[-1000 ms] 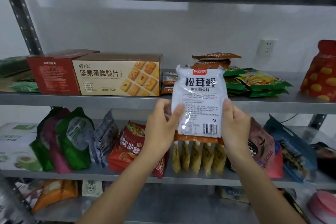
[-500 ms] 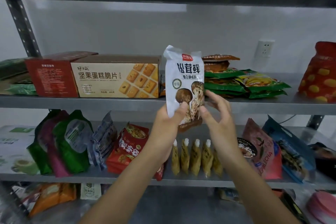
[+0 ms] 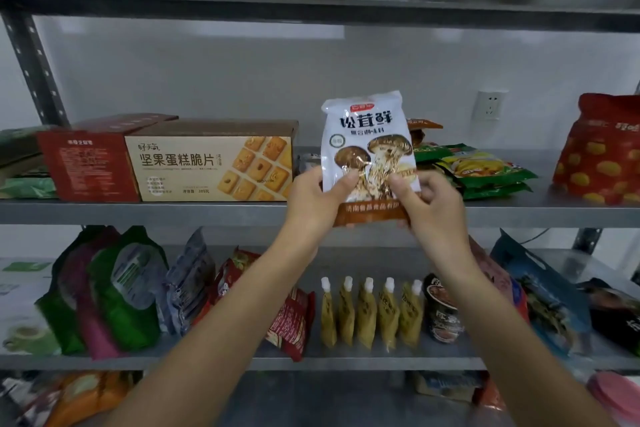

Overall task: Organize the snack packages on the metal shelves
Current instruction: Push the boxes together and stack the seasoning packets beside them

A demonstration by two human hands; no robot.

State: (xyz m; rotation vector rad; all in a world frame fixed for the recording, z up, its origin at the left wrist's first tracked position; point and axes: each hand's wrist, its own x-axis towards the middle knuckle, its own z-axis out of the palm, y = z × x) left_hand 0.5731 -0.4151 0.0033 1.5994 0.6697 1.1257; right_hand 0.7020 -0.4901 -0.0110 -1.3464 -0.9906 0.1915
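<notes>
White mushroom packet [image 3: 367,149] held upright, printed front to camera, in front of the upper stocked shelf [image 3: 173,213] and level with its front edge; not yet resting on it. Left hand [image 3: 313,199] grips the packet's lower left edge, thumb across the front, fingers curled behind; right hand [image 3: 431,203] grips the lower right corner the same way; both grasping, neither slack. Packet sits in the air between the biscuit box [image 3: 211,166] on its left and the pile of green packets [image 3: 485,173] on its right, with a few brown packets [image 3: 422,126] showing just behind its right edge. Step in hand, by my reading: placing this one packet, already faced forward, into the gap between box and pile. Next move calls for a push forward and a slight lowering so the bottom seam lands on the shelf; gap looks narrow and something small lies at its back, hard to make out; soft pouch may slump unless leaned on the box; fingers behind must slip out without dragging it. Lower shelf [image 3: 346,362] holds a tidy row of yellow spouted pouches [image 3: 367,315]; untouched.
</notes>
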